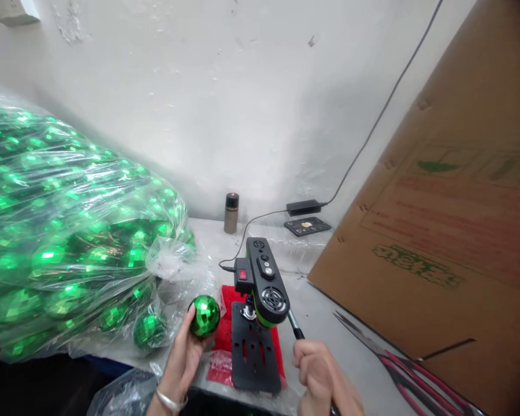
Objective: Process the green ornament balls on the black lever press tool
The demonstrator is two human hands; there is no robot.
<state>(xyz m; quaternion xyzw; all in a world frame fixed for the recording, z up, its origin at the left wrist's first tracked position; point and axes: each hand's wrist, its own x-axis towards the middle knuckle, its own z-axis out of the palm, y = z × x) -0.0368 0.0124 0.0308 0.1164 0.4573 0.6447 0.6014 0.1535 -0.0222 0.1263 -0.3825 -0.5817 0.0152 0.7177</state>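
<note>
My left hand (185, 352) holds a shiny green faceted ball (205, 316) at lower centre, fingers behind and beside it. On the right, my right hand (318, 370) is wrapped round the black grip of a metal rod (295, 325). The rod reaches up to a black machine (266, 280) with round grilles and a red switch, mounted over a slotted black base plate (255, 352). Red cloth (229, 297) lies under the plate. The ball is left of the machine, apart from it.
A big clear bag of green balls (82, 231) fills the left. Behind stand a small bottle (231, 214), a black adapter (304, 207) with a cable and a phone (307, 226). Red-handled shears (407, 370) lie at right beside a large cardboard box (442, 202).
</note>
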